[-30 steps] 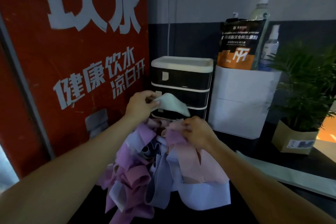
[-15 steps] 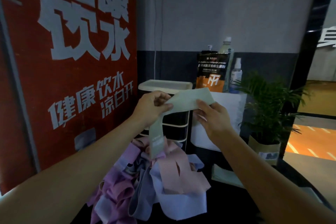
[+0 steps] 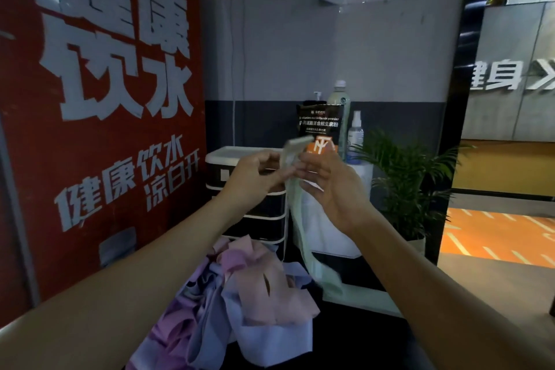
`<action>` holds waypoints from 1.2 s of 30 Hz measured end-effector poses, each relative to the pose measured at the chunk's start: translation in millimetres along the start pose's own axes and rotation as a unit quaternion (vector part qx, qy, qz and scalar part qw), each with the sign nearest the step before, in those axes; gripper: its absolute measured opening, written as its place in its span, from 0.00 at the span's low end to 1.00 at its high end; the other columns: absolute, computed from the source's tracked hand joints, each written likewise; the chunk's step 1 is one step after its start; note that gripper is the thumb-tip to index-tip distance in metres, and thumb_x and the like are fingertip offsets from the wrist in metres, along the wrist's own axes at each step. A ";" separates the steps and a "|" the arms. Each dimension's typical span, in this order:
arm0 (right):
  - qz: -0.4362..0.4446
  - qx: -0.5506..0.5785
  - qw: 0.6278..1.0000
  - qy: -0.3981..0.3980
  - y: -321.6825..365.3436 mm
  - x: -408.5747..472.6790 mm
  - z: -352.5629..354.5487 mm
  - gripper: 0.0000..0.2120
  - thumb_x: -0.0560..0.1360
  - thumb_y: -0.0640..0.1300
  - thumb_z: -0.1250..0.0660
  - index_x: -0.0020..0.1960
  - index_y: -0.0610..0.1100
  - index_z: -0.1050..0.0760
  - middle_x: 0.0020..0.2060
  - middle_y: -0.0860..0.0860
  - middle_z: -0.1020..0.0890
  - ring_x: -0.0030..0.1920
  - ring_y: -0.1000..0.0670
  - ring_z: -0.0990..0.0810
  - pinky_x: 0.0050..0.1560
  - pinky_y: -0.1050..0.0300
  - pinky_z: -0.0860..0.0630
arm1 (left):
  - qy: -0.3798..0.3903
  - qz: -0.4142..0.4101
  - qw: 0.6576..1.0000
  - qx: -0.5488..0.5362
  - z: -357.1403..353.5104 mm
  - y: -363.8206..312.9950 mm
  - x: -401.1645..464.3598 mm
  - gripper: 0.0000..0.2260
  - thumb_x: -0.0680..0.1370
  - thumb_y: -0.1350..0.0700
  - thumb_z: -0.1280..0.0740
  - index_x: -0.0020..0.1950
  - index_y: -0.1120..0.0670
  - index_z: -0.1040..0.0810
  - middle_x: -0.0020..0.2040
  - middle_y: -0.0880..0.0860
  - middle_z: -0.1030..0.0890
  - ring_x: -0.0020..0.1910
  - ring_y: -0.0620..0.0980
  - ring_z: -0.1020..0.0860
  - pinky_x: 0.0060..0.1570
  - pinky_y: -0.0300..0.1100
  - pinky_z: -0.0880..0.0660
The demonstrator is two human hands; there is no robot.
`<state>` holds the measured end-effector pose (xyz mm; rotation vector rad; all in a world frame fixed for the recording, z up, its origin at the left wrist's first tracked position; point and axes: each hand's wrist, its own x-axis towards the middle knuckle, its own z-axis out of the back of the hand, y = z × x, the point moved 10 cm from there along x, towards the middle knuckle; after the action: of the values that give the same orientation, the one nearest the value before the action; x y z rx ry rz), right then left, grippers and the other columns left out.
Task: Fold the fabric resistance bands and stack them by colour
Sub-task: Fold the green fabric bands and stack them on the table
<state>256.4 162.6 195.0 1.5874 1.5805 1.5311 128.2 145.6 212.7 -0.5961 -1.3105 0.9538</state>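
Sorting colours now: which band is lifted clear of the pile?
The pale green band, held up between the left hand and right hand; the pink, lilac and blue bands lie heaped below.

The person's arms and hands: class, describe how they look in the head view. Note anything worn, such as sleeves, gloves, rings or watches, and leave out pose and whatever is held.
Both forearms are bare as far as the frame shows; no sleeve edge is in view. The left hand and the right hand wear no gloves. No ring, watch or wristband shows on either wrist or on the visible fingers. The fingers are slightly motion-blurred, so fine detail cannot be told.
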 end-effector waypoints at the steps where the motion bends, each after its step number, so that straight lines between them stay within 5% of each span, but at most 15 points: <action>1: -0.004 -0.015 1.000 0.002 0.7 -0.5 1.9 0.23 0.80 0.55 0.47 0.54 0.40 0.22 0.46 0.45 0.18 0.47 0.50 0.20 0.55 0.55 0.24 | -0.016 0.004 1.000 -0.007 2.1 -0.2 1.1 0.08 0.75 0.59 0.31 0.54 0.54 0.21 0.52 0.56 0.18 0.53 0.53 0.19 0.55 0.51 0.22; 8: 0.082 -0.228 0.967 -0.077 21.9 -3.9 28.7 0.04 0.77 0.44 0.36 0.45 0.45 0.26 0.42 0.49 0.22 0.45 0.50 0.23 0.49 0.54 0.25 | -0.003 0.032 0.999 -0.044 -25.8 -4.6 -1.5 0.06 0.78 0.63 0.36 0.51 0.55 0.22 0.48 0.55 0.18 0.48 0.50 0.18 0.48 0.43 0.20; 13: 0.029 -0.230 0.969 -0.086 6.6 -10.7 55.9 0.07 0.77 0.42 0.35 0.40 0.43 0.28 0.41 0.44 0.22 0.44 0.46 0.23 0.49 0.49 0.24 | 0.016 0.050 0.997 -0.058 -50.5 2.6 -7.7 0.06 0.78 0.63 0.36 0.52 0.56 0.21 0.47 0.55 0.18 0.46 0.50 0.19 0.48 0.45 0.20; 20: 0.009 -0.229 0.972 -0.059 -3.3 -27.3 85.5 0.07 0.76 0.40 0.34 0.41 0.38 0.28 0.40 0.35 0.23 0.42 0.45 0.23 0.44 0.47 0.23 | -0.010 0.091 0.990 -0.110 -84.7 22.5 -6.2 0.05 0.77 0.64 0.34 0.49 0.55 0.23 0.42 0.50 0.19 0.39 0.46 0.20 0.33 0.35 0.22; 23: -0.068 -0.248 0.966 -0.013 -40.6 -44.6 108.6 0.03 0.75 0.39 0.32 0.44 0.40 0.24 0.39 0.47 0.18 0.39 0.51 0.19 0.43 0.55 0.20 | -0.048 0.115 0.980 -0.156 -100.7 39.4 -4.9 0.04 0.77 0.63 0.35 0.50 0.56 0.24 0.43 0.50 0.20 0.40 0.44 0.21 0.31 0.33 0.23; 27: -0.161 -0.375 0.913 0.019 -93.4 -66.4 161.3 0.16 0.68 0.42 0.25 0.47 0.31 0.25 0.43 0.34 0.20 0.45 0.42 0.19 0.50 0.48 0.22 | -0.091 0.143 0.969 -0.180 -106.5 67.0 -2.1 0.04 0.78 0.63 0.36 0.50 0.55 0.26 0.43 0.49 0.22 0.40 0.45 0.22 0.34 0.34 0.23; 31: -0.195 -0.439 0.877 -0.002 -107.7 -81.3 214.9 0.16 0.71 0.43 0.28 0.49 0.30 0.25 0.45 0.32 0.21 0.43 0.42 0.22 0.49 0.47 0.24 | -0.121 0.171 0.970 -0.120 -97.5 105.5 -3.4 0.05 0.78 0.63 0.35 0.53 0.57 0.26 0.48 0.54 0.22 0.46 0.51 0.22 0.40 0.39 0.22; 36: -0.235 -0.503 0.831 -0.036 -109.2 -93.4 271.7 0.07 0.75 0.37 0.35 0.50 0.34 0.22 0.40 0.45 0.24 0.41 0.50 0.27 0.38 0.60 0.32 | -0.193 0.255 0.938 -0.133 -86.6 172.9 -15.7 0.11 0.77 0.64 0.35 0.59 0.62 0.25 0.51 0.57 0.22 0.41 0.50 0.22 0.37 0.39 0.22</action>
<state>471.8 213.1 -18.3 0.5869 0.7435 1.5542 170.5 232.8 44.6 -1.0295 -1.6922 1.3762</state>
